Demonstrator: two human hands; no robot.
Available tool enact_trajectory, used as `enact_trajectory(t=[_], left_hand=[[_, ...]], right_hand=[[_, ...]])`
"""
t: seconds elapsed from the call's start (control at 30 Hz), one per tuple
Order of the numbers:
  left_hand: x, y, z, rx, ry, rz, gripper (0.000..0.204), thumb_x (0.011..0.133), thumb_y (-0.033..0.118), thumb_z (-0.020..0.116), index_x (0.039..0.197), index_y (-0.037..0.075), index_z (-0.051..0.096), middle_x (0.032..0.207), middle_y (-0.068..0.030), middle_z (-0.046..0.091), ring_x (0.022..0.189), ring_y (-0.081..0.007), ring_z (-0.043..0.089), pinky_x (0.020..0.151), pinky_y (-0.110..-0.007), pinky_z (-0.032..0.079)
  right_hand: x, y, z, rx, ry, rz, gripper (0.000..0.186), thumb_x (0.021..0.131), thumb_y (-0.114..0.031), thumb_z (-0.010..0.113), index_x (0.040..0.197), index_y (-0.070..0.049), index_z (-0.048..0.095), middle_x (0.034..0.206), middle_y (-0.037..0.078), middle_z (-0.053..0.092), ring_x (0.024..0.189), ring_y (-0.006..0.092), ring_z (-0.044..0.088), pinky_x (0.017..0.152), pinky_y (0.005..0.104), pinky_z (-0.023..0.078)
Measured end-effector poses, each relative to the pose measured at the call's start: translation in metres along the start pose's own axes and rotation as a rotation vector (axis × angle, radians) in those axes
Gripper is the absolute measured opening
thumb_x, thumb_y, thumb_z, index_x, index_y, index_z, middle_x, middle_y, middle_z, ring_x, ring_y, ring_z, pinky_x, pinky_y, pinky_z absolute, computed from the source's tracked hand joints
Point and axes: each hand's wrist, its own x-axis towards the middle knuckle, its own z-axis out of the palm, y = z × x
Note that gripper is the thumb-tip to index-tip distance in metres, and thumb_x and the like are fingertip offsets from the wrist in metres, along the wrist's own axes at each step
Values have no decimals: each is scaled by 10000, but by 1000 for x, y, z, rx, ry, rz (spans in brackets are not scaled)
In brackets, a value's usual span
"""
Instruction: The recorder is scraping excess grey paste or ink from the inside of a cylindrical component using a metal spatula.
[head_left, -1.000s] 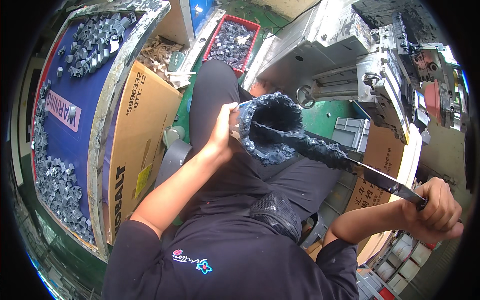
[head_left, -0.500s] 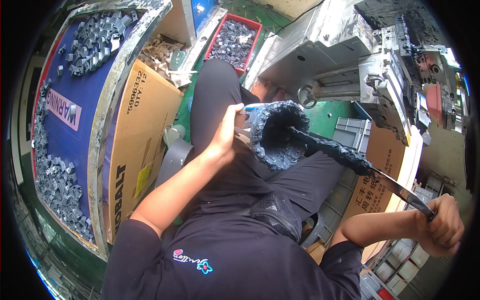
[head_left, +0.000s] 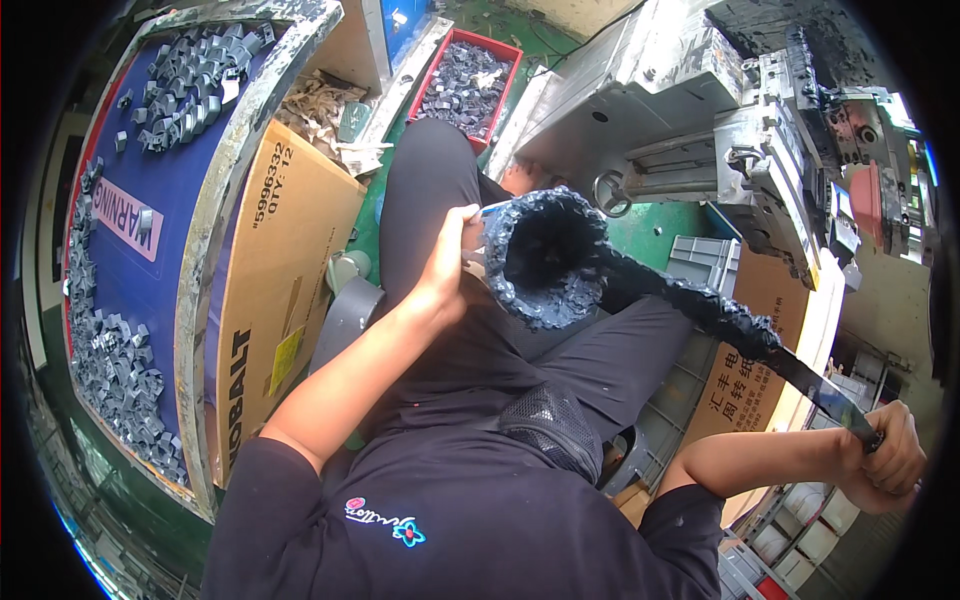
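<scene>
My left hand (head_left: 447,262) grips the side of a round can (head_left: 520,292) above my lap, its open mouth facing up towards me. Thick, lumpy blue-black paste crusts the can's rim, and its inside is dark. At the right, my right hand (head_left: 890,458) is closed round the end of a long flat metal spatula (head_left: 738,326). Dark paste coats most of the spatula, leaving bare metal near my fingers. Its far end meets the can's right rim; how far it reaches inside, I cannot tell.
Small grey plastic pieces (head_left: 120,385) lie on a blue-topped table (head_left: 165,290) at left, beside a cardboard box (head_left: 290,235). A red crate (head_left: 508,92) of similar pieces stands ahead. A metal machine (head_left: 650,110) fills the far right, with a grey crate (head_left: 700,262) below it.
The can has shifted slightly left and up in my left hand. The spatula has swung a little, its coated part now lying lower and further right.
</scene>
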Motion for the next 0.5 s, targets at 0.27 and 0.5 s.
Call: enact_trajectory(t=[0.27,0.5], left_hand=[[-11,6,14,7,72,-39,455,961,433,395,1076,69,643,1030,-65,703,948,-200,668,864,-381,532],[-5,-3,5,-122,-101,48,489,977,404,358,1116,31,642,1070,-102,700,991,-222,662,924,-380,513]], right_hand=[[-2,-12,0,-114,104,-81,349,689,-36,534,453,-186,325,400,-72,358,309,26,304,312,160,253],[-6,-9,8,-171,87,-147,353,660,-2,510,422,-163,306,415,-66,367,314,19,300,321,145,241]])
